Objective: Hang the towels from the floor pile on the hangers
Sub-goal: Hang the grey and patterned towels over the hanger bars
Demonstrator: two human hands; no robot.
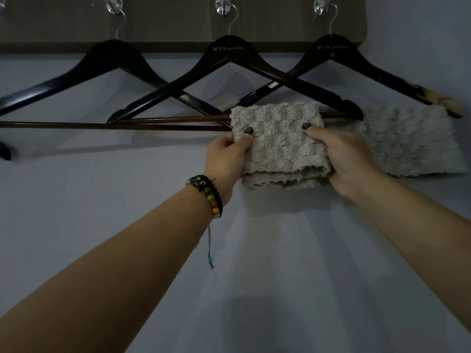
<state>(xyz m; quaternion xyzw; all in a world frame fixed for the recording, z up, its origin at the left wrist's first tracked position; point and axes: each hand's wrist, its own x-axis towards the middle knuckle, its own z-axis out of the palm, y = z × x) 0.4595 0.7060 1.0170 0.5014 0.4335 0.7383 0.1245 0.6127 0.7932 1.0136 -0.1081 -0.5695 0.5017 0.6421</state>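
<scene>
A small grey fluffy towel hangs folded over the brown crossbar of the middle black hanger. My left hand pinches its left edge, thumb on the front. My right hand pinches its right edge the same way. A second grey towel hangs over the bar of the right hanger, just right of my right hand. The left hanger carries nothing on its bar. The floor pile is out of view.
Three metal hooks, one of them, hold the hangers on a dark wooden wall board. The hangers' arms overlap each other. A pale wall fills the space below. A beaded bracelet sits on my left wrist.
</scene>
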